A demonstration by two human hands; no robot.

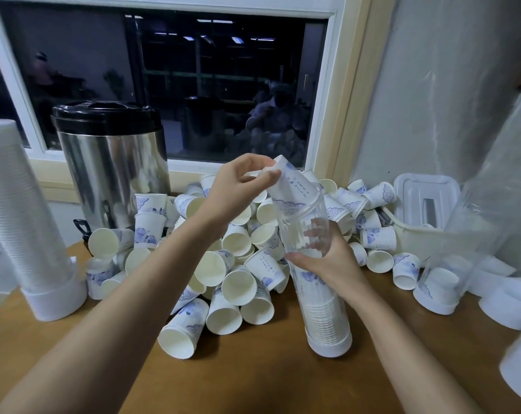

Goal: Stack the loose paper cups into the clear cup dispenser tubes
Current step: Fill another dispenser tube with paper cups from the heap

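One paper cup [295, 183] — blue print unreadable — pinched in left fingers [263, 176], right fingers [301, 261] gripping clear tube [323, 297]

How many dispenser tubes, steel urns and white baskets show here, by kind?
Dispenser tubes: 3 (left tube, held tube, right tube)
Steel urn: 1
White basket: 1
Total: 5
Blurred white caps at the right edge left uncounted.

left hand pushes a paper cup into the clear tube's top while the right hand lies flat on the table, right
No: in the head view the right hand grips the clear ribbed plastic tube at its middle. The left hand does push the blue-patterned white paper cup in.
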